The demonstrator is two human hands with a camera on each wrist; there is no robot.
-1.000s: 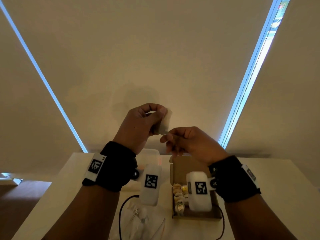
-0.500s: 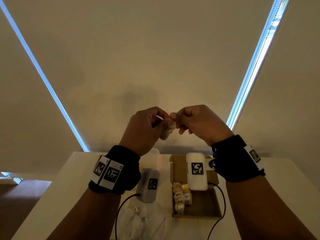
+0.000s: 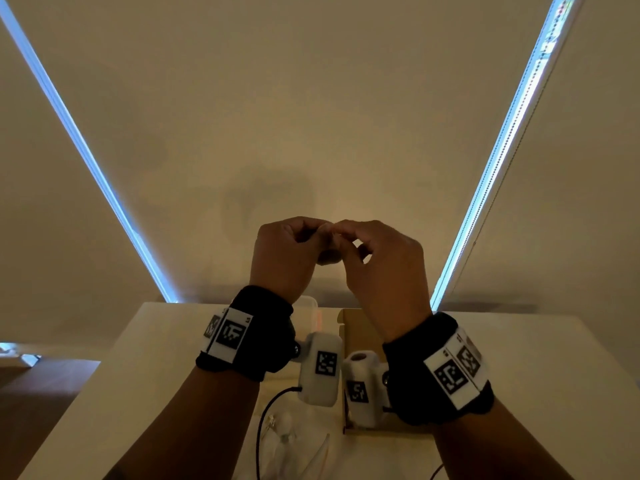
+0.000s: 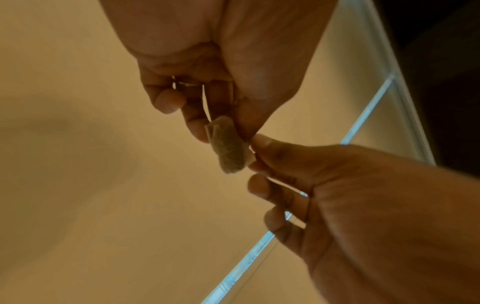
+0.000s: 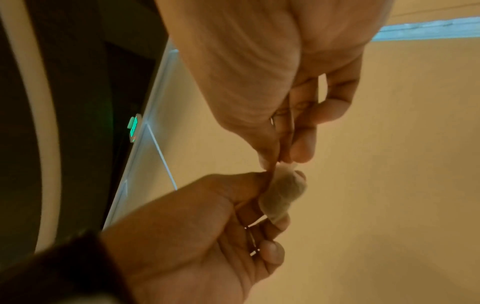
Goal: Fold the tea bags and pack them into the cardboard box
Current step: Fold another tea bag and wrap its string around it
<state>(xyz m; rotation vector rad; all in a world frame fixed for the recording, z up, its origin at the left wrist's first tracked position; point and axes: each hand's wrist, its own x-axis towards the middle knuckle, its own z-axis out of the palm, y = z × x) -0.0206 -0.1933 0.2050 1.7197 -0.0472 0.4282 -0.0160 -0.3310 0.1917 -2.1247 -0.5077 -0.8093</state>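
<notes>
Up above the table (image 3: 519, 375), at about twelve o'clock from the cardboard box (image 3: 356, 329), both hands meet in the air with one tea bag (image 4: 228, 147) between them. The left hand (image 3: 284, 258) pinches the little bag with thumb and fingers curled round it, and the right hand (image 3: 381, 268) pinches its top edge with thumb and first finger; the rest of that hand's fingers curl loosely. The bag looks rolled or folded into a small fat bundle, brownish and soft, and I cannot tell where its string goes. To do this fold well, I think the hands should press gently, because the thin paper could tear and spill the tea. The left hand should keep the bundle steady while the right hand tucks the loose edge down tight, so it does not spring back. Then the bundle can go down into the box, which sits open on the table at six o'clock from the hands, partly hidden by the wrist cameras. A see-through bag (image 3: 287, 441) lies on the table at eight o'clock from the box. Half a second ago the hands were a bit higher and the bag hung out below the left fingers; now the hands are closer together and lower, and the bag is mostly hidden between the fingers from the head view.
</notes>
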